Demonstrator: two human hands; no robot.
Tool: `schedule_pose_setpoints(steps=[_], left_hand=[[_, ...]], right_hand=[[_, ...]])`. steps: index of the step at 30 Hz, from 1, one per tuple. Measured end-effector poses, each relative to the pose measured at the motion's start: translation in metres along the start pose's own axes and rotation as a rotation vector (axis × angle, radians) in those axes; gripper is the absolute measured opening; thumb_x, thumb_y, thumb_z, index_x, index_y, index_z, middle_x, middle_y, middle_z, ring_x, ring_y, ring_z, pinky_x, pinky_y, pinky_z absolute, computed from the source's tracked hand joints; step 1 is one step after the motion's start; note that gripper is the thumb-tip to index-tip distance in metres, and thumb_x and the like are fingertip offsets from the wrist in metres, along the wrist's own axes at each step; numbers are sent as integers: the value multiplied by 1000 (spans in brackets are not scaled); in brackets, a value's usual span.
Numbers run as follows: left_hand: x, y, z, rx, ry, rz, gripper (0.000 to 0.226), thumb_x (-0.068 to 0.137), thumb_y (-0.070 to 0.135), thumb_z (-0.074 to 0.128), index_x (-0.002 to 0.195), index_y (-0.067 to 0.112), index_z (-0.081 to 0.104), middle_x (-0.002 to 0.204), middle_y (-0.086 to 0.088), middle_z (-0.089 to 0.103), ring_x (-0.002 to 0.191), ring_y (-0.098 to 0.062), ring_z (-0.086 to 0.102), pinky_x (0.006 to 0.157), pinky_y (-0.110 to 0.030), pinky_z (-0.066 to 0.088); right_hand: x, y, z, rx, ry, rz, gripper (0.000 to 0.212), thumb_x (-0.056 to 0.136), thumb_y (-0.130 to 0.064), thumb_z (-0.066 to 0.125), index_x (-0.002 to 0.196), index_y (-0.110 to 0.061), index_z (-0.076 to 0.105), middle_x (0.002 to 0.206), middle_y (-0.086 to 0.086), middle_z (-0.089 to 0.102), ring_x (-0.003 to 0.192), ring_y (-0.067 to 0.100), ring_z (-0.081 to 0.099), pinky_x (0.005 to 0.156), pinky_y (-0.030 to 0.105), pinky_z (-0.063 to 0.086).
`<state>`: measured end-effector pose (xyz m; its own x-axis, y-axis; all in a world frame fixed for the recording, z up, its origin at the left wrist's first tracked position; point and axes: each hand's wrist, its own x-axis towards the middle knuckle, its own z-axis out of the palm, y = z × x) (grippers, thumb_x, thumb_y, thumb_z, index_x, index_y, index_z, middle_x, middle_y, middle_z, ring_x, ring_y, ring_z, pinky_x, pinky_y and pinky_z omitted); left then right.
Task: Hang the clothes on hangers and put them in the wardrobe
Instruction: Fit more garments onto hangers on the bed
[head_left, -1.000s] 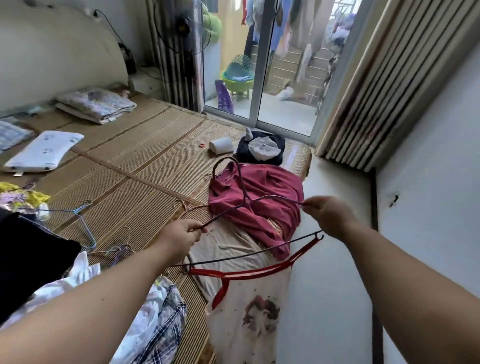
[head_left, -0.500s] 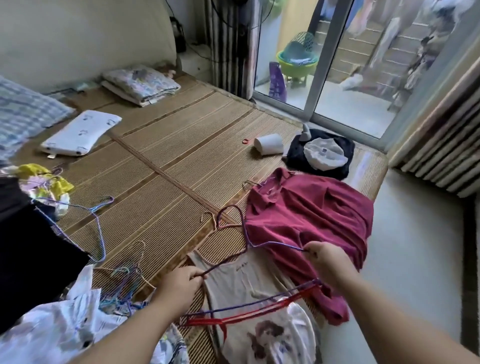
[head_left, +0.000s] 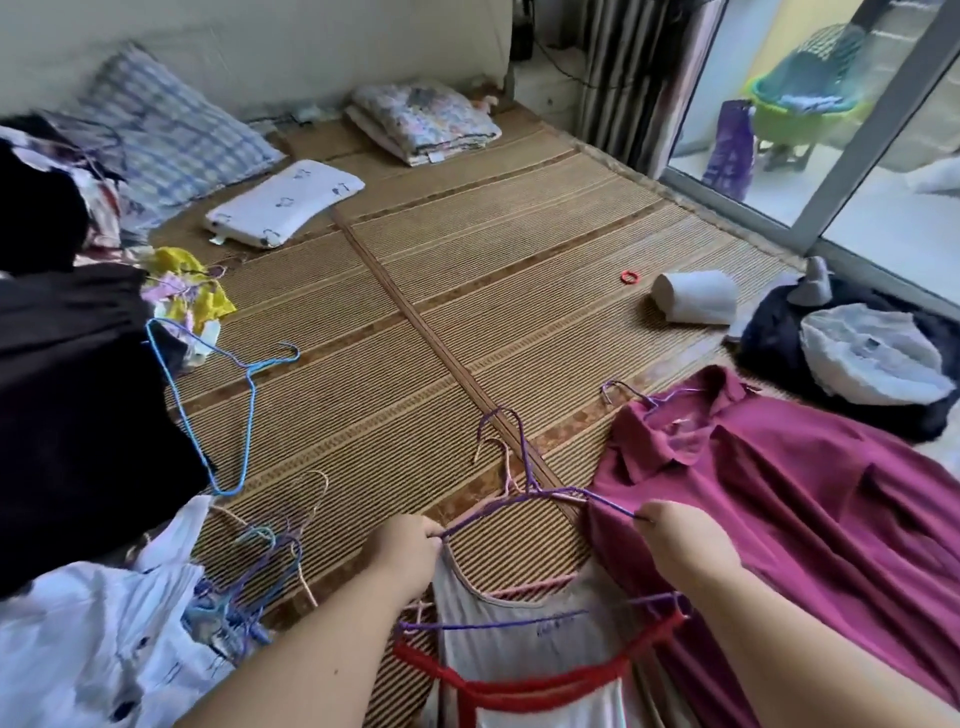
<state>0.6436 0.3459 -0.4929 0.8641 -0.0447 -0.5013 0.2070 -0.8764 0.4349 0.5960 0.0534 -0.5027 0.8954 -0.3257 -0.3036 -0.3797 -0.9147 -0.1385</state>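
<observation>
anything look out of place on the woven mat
A white paper roll lies tipped on its side near the glass door, a small red ring loose beside it. Thin wire hangers sit in a tangled heap beside the white spotted garment.

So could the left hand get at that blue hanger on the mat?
Probably, but not right away: the left hand is gripping the purple hanger. Mostly open mat lies between it and the blue hanger, with nothing on top.

The woven mat (head_left: 467, 291) carries all items. Clothes heap (head_left: 67, 389) lies left; collared shirt (head_left: 779, 509) right; paper roll (head_left: 696, 296) behind the shirt; folded blanket (head_left: 421, 122) at far edge.
</observation>
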Motion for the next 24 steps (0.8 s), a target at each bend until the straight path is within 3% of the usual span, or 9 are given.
schedule_pose_setpoints(steps=[2, 4, 7, 11, 14, 19, 24], left_hand=[[7, -5, 12, 11, -1, -24, 27, 97, 20, 45, 117, 23, 64, 116, 1, 65, 79, -9, 56, 52, -9, 37], [12, -13, 22, 21, 2, -20, 31, 97, 22, 45, 124, 25, 60, 123, 0, 62, 101, -15, 59, 70, -15, 39], [11, -22, 30, -3, -9, 14, 48, 95, 29, 48, 142, 28, 40, 144, -2, 42, 128, -19, 43, 99, -27, 36], [-8, -26, 20, -110, 11, 56, 60, 92, 30, 53, 147, 30, 28, 153, 2, 26, 139, -17, 28, 113, -32, 27], [-34, -28, 2, -114, 36, 83, 59, 90, 33, 53, 145, 34, 31, 151, 7, 29, 136, -15, 33, 111, -35, 32], [-101, -43, -43, -117, 87, 162, 52, 88, 34, 55, 138, 34, 41, 144, 8, 39, 127, -14, 43, 101, -27, 36], [-173, -121, -92, -171, 118, 135, 49, 91, 31, 54, 138, 33, 42, 140, 6, 41, 117, -10, 47, 89, -20, 38]], right_hand=[[10, 1, 12, -28, -8, -26, 19, 91, -30, 49, 101, -29, 65, 103, -1, 69, 98, 23, 63, 77, 29, 48], [16, -1, 26, -40, -20, -50, 23, 92, -29, 47, 108, -30, 62, 107, 0, 68, 101, 23, 63, 79, 29, 47], [13, -3, 40, 10, -43, -48, 39, 91, -29, 48, 130, -29, 49, 121, 4, 60, 112, 25, 57, 89, 33, 47], [-7, -23, 27, 40, -16, -111, 55, 87, -37, 56, 139, -34, 40, 138, -3, 48, 123, 20, 49, 96, 33, 45], [-34, -57, 4, 62, -21, -274, 55, 85, -32, 56, 139, -35, 41, 141, -6, 45, 125, 17, 48, 97, 31, 44], [-101, -129, -29, 119, -68, -484, 56, 87, -34, 57, 140, -35, 40, 142, -5, 42, 126, 17, 46, 100, 30, 42], [-181, -223, -26, 149, -94, -596, 58, 88, -35, 56, 142, -37, 34, 144, -4, 40, 128, 17, 45, 101, 30, 42]])
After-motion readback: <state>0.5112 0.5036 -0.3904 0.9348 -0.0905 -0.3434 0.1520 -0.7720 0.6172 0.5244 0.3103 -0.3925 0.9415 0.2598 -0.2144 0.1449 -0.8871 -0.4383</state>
